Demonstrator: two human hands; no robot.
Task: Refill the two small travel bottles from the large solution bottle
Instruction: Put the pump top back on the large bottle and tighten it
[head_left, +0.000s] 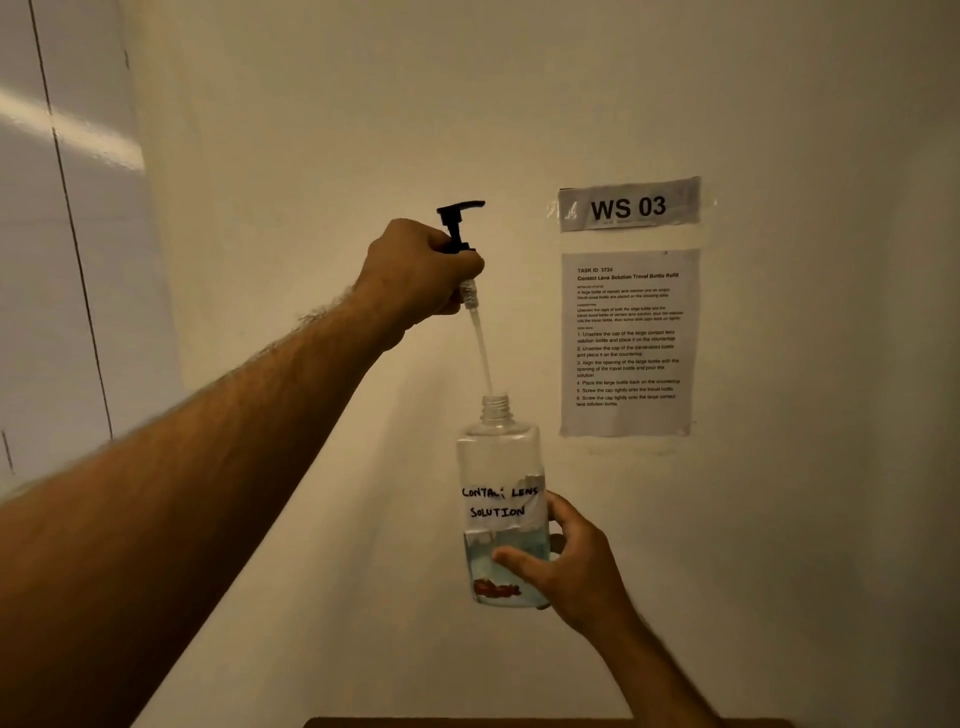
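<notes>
While the wall (519, 130) fills most of what I see, with the "WS 03" sign (629, 204) and the printed instruction sheet (629, 343) taped to it off to the side of my raised grip, the work itself sits in my two hands. My right hand (574, 566) wraps the lower half of the large solution bottle (501, 499), thumb across the front and fingers curled round the back, below its handwritten label (501, 501). I judge I hold it low so the neck stays free and the bottle stays upright; the liquid stands only in the bottom part, level with my thumb, so a tilt would not spill much, but upright is safer with the mouth open. Above that grip, my left hand (423, 270) is closed round the collar of the black pump head (460, 223), the nozzle sticking out over my knuckles. The clear dip tube (480, 348) runs down and slightly sideways from this fist, and its tip sits right at the bottle's threaded neck (496, 408), whether just in or just out I cannot tell. I take this as the uncapping step, with pouring not yet begun. The two small travel bottles are not in view; only a dark edge of furniture (519, 722) shows beneath my lower grip
</notes>
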